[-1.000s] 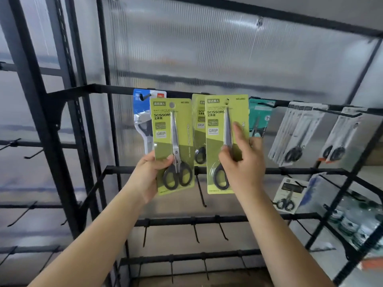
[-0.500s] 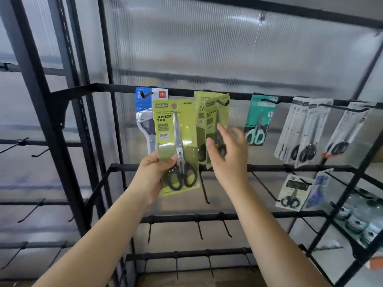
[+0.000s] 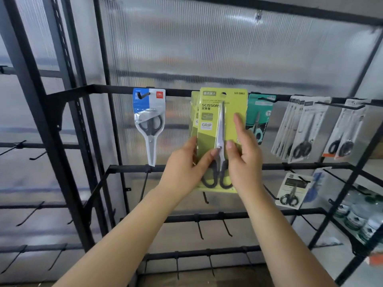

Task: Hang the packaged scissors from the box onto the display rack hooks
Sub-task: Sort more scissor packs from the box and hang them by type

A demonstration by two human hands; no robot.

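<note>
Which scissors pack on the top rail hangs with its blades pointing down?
The blue-and-white pack, leftmost on the rail. Its handles sit up near the card and the blades point down; the green, teal and white packs show handles at the bottom.

You have one view only, from the camera on your head. It faces forward and slightly up at the black display rack [image 3: 128, 91], close enough that your forearms reach in from the bottom edge. The rack's left upright runs down the left edge; its top rail crosses mid-frame. The wide lens bends the outer bars.
</note>
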